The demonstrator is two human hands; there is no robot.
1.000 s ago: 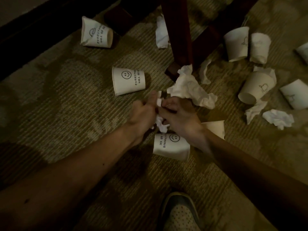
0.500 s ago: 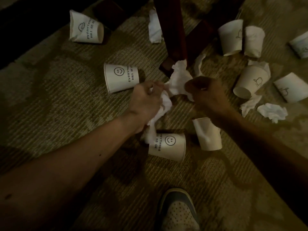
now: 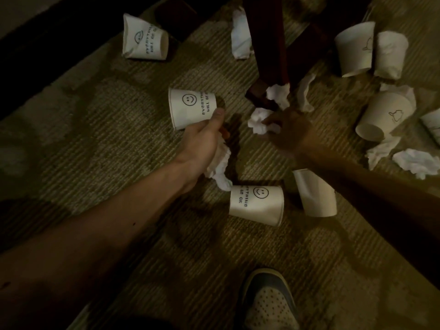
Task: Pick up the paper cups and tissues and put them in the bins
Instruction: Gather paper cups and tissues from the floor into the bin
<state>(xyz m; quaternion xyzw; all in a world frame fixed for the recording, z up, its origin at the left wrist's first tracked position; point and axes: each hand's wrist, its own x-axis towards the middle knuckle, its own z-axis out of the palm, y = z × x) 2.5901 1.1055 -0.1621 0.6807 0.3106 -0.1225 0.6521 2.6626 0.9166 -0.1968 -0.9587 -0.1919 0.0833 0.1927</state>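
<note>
Tissue fills both hands at this moment. The left hand [image 3: 202, 144] has its fingers curled round a tissue wad [image 3: 220, 166] that trails out below the palm, and its thumb lies against the side of the smiley cup [image 3: 190, 108] just beyond. The right hand [image 3: 288, 132] pinches a crumpled tissue [image 3: 258, 122] on the carpet [image 3: 95, 139], close to the foot of the dark wooden leg [image 3: 269, 44].

The tissues look weightless and squashy to me, so a loose fistful anywhere should do, though a dangling end could slip free. The cups are light too, but thin-walled and easy to dent. I'd take them gently round the wall or by the rim.

Another scrap of tissue [image 3: 278, 94] touches the foot of the leg, which would crowd a reach from the left. A second smiley cup [image 3: 257, 203] and a plain cup [image 3: 316, 194] lie near, between the forearms. More cups [image 3: 354, 48] and tissues [image 3: 416, 163] are strewn to the right, and a shoe [image 3: 269, 303] is nearest of all. I can see no bin.
</note>
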